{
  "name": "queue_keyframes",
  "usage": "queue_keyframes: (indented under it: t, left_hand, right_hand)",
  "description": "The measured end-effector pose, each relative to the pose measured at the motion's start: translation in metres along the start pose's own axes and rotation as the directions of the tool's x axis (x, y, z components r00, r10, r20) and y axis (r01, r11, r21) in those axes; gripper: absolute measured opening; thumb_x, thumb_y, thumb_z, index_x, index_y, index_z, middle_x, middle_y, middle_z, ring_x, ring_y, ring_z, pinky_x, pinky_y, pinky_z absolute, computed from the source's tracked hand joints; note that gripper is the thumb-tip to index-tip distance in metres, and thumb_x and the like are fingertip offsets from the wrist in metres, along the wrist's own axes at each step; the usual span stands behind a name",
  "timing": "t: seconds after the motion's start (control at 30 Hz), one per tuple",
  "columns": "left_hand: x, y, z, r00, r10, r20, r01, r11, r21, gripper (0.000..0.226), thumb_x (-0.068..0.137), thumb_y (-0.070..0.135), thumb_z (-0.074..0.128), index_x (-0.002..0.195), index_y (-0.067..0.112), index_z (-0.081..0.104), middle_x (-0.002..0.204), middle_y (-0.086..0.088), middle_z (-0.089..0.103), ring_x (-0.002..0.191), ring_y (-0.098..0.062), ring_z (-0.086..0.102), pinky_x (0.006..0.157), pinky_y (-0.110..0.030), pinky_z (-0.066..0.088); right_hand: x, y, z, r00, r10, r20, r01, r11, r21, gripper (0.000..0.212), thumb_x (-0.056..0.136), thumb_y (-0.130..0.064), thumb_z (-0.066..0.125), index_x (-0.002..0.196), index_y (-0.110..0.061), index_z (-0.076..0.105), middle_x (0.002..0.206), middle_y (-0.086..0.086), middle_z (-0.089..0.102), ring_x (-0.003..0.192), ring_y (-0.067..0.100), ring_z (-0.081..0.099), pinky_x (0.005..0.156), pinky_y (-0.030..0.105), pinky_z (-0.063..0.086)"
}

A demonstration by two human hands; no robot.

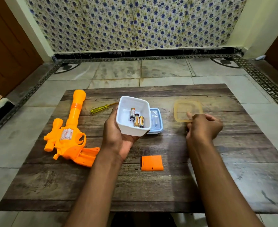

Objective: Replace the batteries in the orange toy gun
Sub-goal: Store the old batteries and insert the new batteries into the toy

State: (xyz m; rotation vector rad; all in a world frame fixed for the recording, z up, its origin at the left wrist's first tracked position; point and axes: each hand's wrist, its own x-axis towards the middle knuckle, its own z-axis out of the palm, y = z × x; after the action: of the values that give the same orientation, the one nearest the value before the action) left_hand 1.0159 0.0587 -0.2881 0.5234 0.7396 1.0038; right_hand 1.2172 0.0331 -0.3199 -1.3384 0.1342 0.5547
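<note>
The orange toy gun (69, 128) lies on the left of the wooden table, its handle compartment uncovered. Its orange battery cover (152, 163) rests near the middle, with a tiny screw (136, 169) just left of it. My left hand (117, 138) holds a white plastic box (126, 112) tilted above the table, with three batteries (136, 117) inside. My right hand (203, 126) pinches the near edge of a translucent yellowish lid (187, 110) lying on the table to the right.
A yellow-handled screwdriver (102, 108) lies behind the white box. A blue-rimmed lid or container (156, 120) sits under and right of the box. The low wooden table (102, 185) stands on a tiled floor; a patterned cloth hangs on the far wall.
</note>
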Motion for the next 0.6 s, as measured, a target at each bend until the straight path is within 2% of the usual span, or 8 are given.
queue_keyframes:
  t: [0.07,0.17,0.27,0.33,0.4,0.47,0.5,0.6]
  left_hand:
    - [-0.001,-0.001,0.002,1.000,0.001,0.003,-0.001,1.000,0.006,0.042,0.104,0.037,0.037,0.123,0.014,0.067,0.107,-0.014,0.073,0.093,-0.033,0.069,0.072,-0.047,0.059]
    - [-0.002,-0.002,0.003,1.000,0.010,0.008,-0.010,1.000,0.028,0.041,0.105,0.037,0.036,0.118,0.015,0.069,0.102,-0.012,0.076,0.085,-0.029,0.072,0.069,-0.045,0.060]
    - [-0.002,-0.003,0.003,1.000,0.011,0.012,-0.012,0.999,0.035,0.043,0.105,0.036,0.035,0.124,0.013,0.067,0.103,-0.012,0.075,0.085,-0.029,0.072,0.069,-0.046,0.060]
    - [-0.002,-0.003,0.003,1.000,0.009,0.006,-0.009,0.999,0.045,0.043,0.105,0.036,0.035,0.125,0.013,0.066,0.104,-0.013,0.075,0.086,-0.029,0.072,0.070,-0.046,0.060]
    - [-0.003,-0.003,0.003,1.000,0.010,0.000,-0.010,0.999,0.046,0.044,0.105,0.037,0.035,0.126,0.014,0.066,0.105,-0.013,0.075,0.088,-0.029,0.072,0.071,-0.045,0.060]
    - [-0.002,-0.003,0.002,1.000,0.019,0.000,-0.019,0.999,0.048,0.043,0.106,0.037,0.034,0.122,0.015,0.068,0.103,-0.012,0.076,0.086,-0.028,0.072,0.070,-0.044,0.060]
    - [-0.003,-0.003,0.002,1.000,0.023,0.000,-0.023,0.998,0.053,0.043,0.106,0.037,0.034,0.119,0.015,0.068,0.102,-0.012,0.076,0.085,-0.027,0.073,0.070,-0.044,0.060]
    - [-0.004,-0.003,0.004,1.000,0.022,-0.002,-0.022,0.998,0.059,0.043,0.106,0.038,0.034,0.119,0.016,0.068,0.102,-0.011,0.076,0.085,-0.027,0.073,0.071,-0.043,0.059]
  right_hand:
    - [0.000,0.002,0.001,1.000,0.002,0.009,-0.002,1.000,-0.018,0.042,0.067,0.006,0.071,0.099,-0.017,0.055,0.100,0.019,0.073,0.071,0.023,0.063,0.056,0.029,0.047]
    - [0.004,0.006,0.006,0.999,0.010,0.046,-0.010,1.000,-0.008,0.044,0.077,0.011,0.075,0.103,-0.016,0.052,0.089,0.015,0.070,0.055,0.016,0.060,0.045,0.023,0.045]
    - [0.004,0.007,0.010,0.994,0.029,0.104,-0.031,0.999,0.019,0.038,0.086,0.010,0.069,0.103,-0.019,0.052,0.090,0.014,0.068,0.058,0.013,0.064,0.044,0.023,0.048]
    - [0.004,0.008,0.012,0.991,0.030,0.133,-0.030,1.000,-0.004,0.034,0.089,0.010,0.066,0.108,-0.016,0.057,0.095,0.012,0.069,0.067,0.014,0.069,0.053,0.025,0.056]
    - [0.007,0.013,0.014,0.991,-0.009,0.131,0.021,0.996,-0.091,0.032,0.087,0.009,0.065,0.113,-0.010,0.063,0.103,0.014,0.072,0.085,0.023,0.075,0.069,0.033,0.063]
    - [0.007,0.015,0.015,0.989,-0.061,0.134,0.084,0.981,-0.173,0.036,0.085,0.004,0.069,0.120,-0.006,0.066,0.111,0.014,0.073,0.099,0.030,0.074,0.088,0.045,0.062]
    - [0.006,0.014,0.014,0.987,-0.080,0.138,0.106,0.974,-0.199,0.039,0.085,0.001,0.071,0.123,-0.005,0.066,0.113,0.013,0.073,0.102,0.028,0.073,0.093,0.046,0.061]
    - [0.004,0.007,0.010,0.977,-0.142,0.160,0.182,0.944,-0.275,0.042,0.089,-0.003,0.072,0.130,-0.004,0.064,0.120,0.010,0.071,0.104,0.017,0.068,0.098,0.032,0.056]
